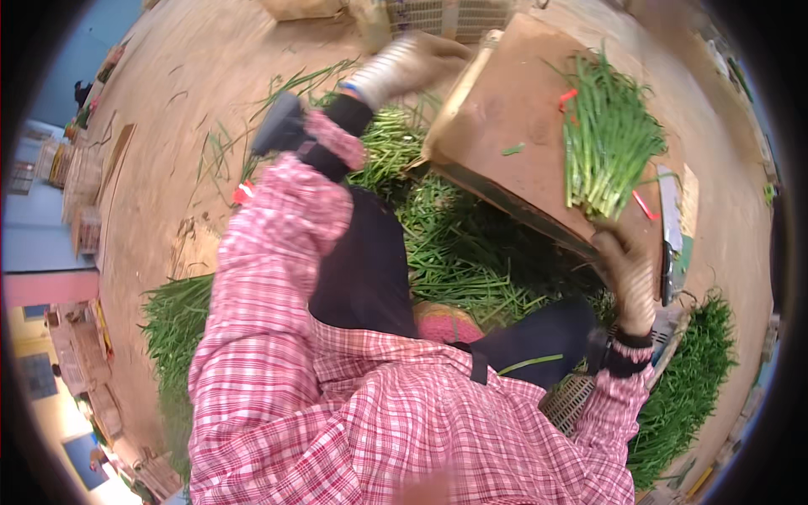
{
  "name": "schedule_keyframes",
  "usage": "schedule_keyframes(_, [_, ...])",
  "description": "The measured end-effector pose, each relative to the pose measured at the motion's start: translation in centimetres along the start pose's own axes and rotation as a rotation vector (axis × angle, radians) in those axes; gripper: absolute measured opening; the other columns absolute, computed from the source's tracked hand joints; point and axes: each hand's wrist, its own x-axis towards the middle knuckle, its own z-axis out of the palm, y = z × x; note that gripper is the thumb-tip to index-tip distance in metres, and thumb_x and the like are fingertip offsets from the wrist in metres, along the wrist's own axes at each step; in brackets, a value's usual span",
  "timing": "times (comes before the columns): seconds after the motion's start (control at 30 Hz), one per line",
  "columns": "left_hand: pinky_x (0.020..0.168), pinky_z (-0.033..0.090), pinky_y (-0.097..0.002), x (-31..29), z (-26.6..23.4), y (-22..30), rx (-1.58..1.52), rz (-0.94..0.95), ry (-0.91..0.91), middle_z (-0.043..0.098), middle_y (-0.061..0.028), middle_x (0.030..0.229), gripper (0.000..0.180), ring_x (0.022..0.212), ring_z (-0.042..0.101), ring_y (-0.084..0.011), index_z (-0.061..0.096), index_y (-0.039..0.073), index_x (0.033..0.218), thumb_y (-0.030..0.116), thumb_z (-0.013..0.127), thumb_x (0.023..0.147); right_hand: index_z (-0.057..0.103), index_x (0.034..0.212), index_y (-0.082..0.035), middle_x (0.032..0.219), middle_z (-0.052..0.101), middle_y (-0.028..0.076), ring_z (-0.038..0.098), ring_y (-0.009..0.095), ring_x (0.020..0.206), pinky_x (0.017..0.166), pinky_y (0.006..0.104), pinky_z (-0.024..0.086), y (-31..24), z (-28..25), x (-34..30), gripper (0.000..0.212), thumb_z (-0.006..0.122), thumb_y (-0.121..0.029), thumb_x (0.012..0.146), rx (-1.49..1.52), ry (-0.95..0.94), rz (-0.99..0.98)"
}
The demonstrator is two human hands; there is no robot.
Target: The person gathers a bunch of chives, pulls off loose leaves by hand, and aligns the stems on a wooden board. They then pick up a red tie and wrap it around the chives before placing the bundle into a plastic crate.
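My left hand (pixel 412 63), in a pale glove, reaches past the far left corner of a brown box (pixel 488 126). Motion smears its fingers, so I cannot make out whether they hold anything. On the box top lies a bunch of green chives (pixel 608 139), with a red tie (pixel 567 100) at its left side. Close to the pale cut ends of the bunch is my right hand (pixel 627 273), also gloved, its fingers apart at the box's near right edge. A knife (pixel 670 227) with a black handle lies along the right edge, beside a second red strip (pixel 645 204).
Loose chives (pixel 454 252) heap between my legs and the box. More greens are piled at my left (pixel 177 316) and right (pixel 694 379). A plastic crate (pixel 572 400) stands by my right leg, another crate (pixel 446 18) beyond the box. Stray stalks lie on the floor.
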Motion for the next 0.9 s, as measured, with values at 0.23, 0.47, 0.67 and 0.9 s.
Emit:
schedule_keyframes(0.23, [0.089, 0.051, -0.0373, -15.6, -9.5, -14.1, 0.653, -0.586, 0.116, 0.069, -0.0152, 0.103, 0.025, 0.100, 0.066, -0.0288, 0.068, 0.014, 0.113, 0.019, 0.057, 0.092, 0.066, 0.100, 0.002, 0.090, 0.067, 0.020, 0.065, 0.033, 0.081, 0.074, 0.0377, 0.051, 0.5, 17.0, 0.3, 0.021, 0.063, -0.011, 0.084, -0.034, -0.547, -0.268])
schedule_keyframes(0.47, [0.087, 0.049, -0.0467, -25.6, -1.0, -23.2, 0.839, -0.118, 0.196, 0.063, -0.0131, 0.112, 0.036, 0.102, 0.058, -0.0371, 0.066, 0.014, 0.103, -0.003, 0.057, 0.072, 0.066, 0.104, 0.001, 0.096, 0.069, 0.018, 0.067, 0.025, 0.086, 0.078, 0.0330, 0.051, 1.9, 30.0, 6.1, 0.024, 0.064, -0.012, 0.084, 0.127, -0.524, -0.049])
schedule_keyframes(0.67, [0.084, 0.050, -0.0374, -30.4, 10.0, -23.0, 0.073, -0.784, 0.471, 0.067, -0.0162, 0.100, 0.026, 0.093, 0.064, -0.0306, 0.066, 0.005, 0.105, 0.015, 0.063, 0.081, 0.062, 0.114, 0.005, 0.103, 0.068, 0.020, 0.065, 0.029, 0.094, 0.085, 0.0357, 0.051, 8.2, 41.6, 11.9, 0.047, 0.071, -0.023, 0.077, 0.158, -0.574, 0.174])
schedule_keyframes(0.9, [0.093, 0.046, -0.0293, -33.2, 15.0, -23.5, -0.493, -0.841, 0.418, 0.064, -0.0115, 0.117, 0.037, 0.105, 0.061, -0.0189, 0.056, 0.001, 0.126, 0.015, 0.056, 0.092, 0.064, 0.108, 0.002, 0.094, 0.068, 0.016, 0.063, 0.026, 0.084, 0.077, 0.0329, 0.049, 8.9, 49.1, 11.4, 0.038, 0.071, -0.019, 0.078, 0.143, -0.810, 0.129])
